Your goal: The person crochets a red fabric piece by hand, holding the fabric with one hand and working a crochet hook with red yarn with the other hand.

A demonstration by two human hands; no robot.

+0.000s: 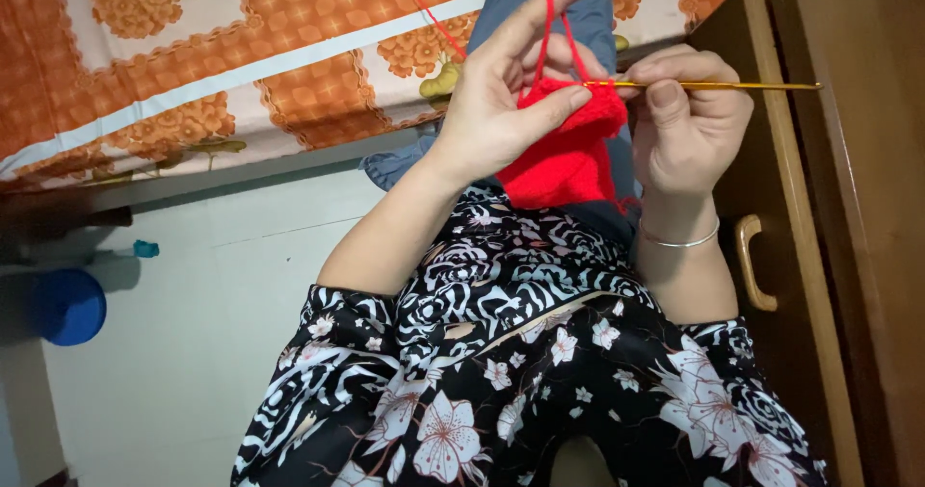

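Orange floral patterned bedsheet [193, 53] fills the background, wooden cabinet door with a curved handle [761, 256] sits at the right. The red crocheted yarn piece [568, 150] hangs between both hands over the lap; the left hand [501, 102] pinches its top edge, forefinger raised with red yarn strand [549, 34] looped over it. The right hand [689, 121] is closed on the thin golden metal crochet hook [713, 85], whose long axis lies level, tip pointing left into the piece's top edge, touching it.
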